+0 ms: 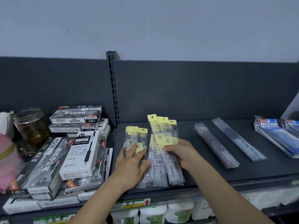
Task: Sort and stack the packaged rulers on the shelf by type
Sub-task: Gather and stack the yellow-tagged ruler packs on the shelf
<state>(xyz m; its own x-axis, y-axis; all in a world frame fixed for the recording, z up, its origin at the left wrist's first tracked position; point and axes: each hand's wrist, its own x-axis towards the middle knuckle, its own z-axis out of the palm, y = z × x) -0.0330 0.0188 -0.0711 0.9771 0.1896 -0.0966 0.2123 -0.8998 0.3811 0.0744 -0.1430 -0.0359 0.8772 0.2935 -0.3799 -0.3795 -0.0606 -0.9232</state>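
The left hand [131, 161] lies flat on the short ruler packs [135, 139], the right hand [183, 153] pinches a fan of longer packs [163, 135] mid-length; light, stiff, probably slippery sleeves.

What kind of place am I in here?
Probably a stationery shop: a slotted display shelf with a price tag on its edge, stacked pen boxes, and packaged rulers with yellow hang tabs.

The left hand [131, 165] covers the lower ends of the short yellow-tagged packs [135, 138]. The right hand [182, 152] has its fingers hidden behind the fanned packs [163, 141]. A blurred pink thing [6, 160] is cut off at the left edge.
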